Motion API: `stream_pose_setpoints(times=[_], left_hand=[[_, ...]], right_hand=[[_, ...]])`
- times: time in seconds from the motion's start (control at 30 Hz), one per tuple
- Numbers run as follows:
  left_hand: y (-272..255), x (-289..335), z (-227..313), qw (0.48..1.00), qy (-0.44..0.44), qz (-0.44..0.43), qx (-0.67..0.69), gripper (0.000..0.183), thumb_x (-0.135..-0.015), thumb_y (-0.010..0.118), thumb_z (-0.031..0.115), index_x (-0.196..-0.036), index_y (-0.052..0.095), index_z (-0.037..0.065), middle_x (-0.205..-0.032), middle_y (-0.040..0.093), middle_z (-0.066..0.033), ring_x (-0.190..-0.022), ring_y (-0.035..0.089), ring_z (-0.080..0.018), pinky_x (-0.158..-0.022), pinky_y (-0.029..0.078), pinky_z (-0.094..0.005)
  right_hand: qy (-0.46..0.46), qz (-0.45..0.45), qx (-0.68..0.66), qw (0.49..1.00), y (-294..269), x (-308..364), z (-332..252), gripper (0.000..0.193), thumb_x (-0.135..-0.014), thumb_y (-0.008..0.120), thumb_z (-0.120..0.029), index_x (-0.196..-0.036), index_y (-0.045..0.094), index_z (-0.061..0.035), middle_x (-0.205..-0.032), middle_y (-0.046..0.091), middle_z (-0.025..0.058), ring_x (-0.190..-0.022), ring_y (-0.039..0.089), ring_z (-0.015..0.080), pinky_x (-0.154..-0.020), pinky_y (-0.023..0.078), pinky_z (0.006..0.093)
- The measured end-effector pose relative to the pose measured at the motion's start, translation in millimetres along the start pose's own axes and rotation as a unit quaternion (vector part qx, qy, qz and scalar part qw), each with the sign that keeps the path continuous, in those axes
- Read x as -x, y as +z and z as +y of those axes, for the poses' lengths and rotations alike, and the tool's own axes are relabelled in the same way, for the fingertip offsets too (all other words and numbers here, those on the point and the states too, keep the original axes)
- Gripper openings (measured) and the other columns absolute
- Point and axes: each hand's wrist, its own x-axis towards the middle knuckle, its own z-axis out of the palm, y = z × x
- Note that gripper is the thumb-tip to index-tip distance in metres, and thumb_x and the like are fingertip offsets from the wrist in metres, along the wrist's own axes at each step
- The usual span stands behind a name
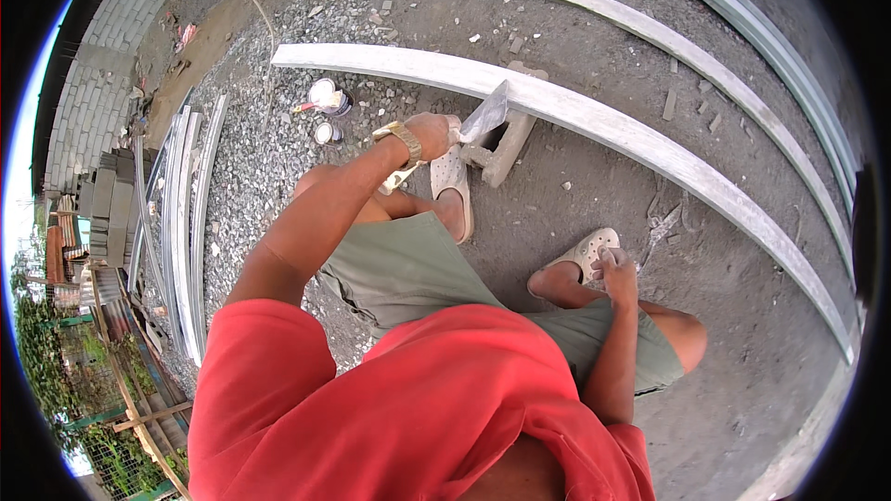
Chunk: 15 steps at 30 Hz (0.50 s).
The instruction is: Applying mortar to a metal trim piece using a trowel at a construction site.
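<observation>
My left hand point(429, 136), with a gold watch on its wrist, reaches forward and is closed around a putty knife point(484, 118). The knife's wide metal blade meets the near edge of a long, whitish beam point(399, 62). Beneath that beam a grey concrete block point(508, 150) props it up. My right hand point(616, 276) hangs by my right knee above a cream clog, its fingers curled together. What they hold, if anything, I cannot make out.
Left of the beam's near end stand an open can point(327, 97) with a red-handled brush and a smaller can point(328, 134), both on gravel. A second whitish beam point(631, 17) lies farther off. Metal lengths point(176, 223) are stacked at left, near a block wall point(116, 74).
</observation>
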Motion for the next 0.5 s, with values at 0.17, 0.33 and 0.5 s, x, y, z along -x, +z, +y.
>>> stream_pose_setpoints(times=[0.17,0.33,0.5], left_hand=[[-23.0,8.2,-48.7,0.997,-0.071,0.002,-0.015,0.028,-0.089,0.043,0.028,-0.100,0.060,0.008,-0.091,0.064,-0.0202,-0.089,0.060,-0.0396,-0.079,0.045,-0.0492],[-24.9,1.2,-11.5,0.999,0.013,-0.035,-0.027,0.030,-0.088,0.045,0.028,-0.104,0.060,0.009,-0.094,0.064,-0.0225,-0.089,0.060,-0.0400,-0.080,0.045,-0.0491],[-7.3,-20.6,69.9,0.995,0.049,-0.085,-0.012,0.028,-0.088,0.047,0.029,-0.106,0.059,0.011,-0.094,0.064,-0.0211,-0.089,0.060,-0.0396,-0.081,0.045,-0.0490]], right_hand=[[-0.011,-0.001,-0.032,0.999,-0.1,-5.3,1.9,0.030,-0.090,0.056,-0.024,-0.092,0.062,0.0046,-0.067,0.062,0.0085,-0.053,0.055,0.0114,-0.049,0.042,0.0263],[-0.011,-0.002,0.002,1.000,0.3,-2.8,-3.9,0.030,-0.090,0.056,-0.024,-0.091,0.062,0.0045,-0.067,0.062,0.0082,-0.053,0.055,0.0115,-0.048,0.042,0.0266],[-0.014,-0.006,0.016,1.000,2.7,-4.0,-7.3,0.029,-0.090,0.056,-0.024,-0.091,0.062,0.0043,-0.067,0.062,0.0081,-0.053,0.055,0.0112,-0.048,0.042,0.0263]])
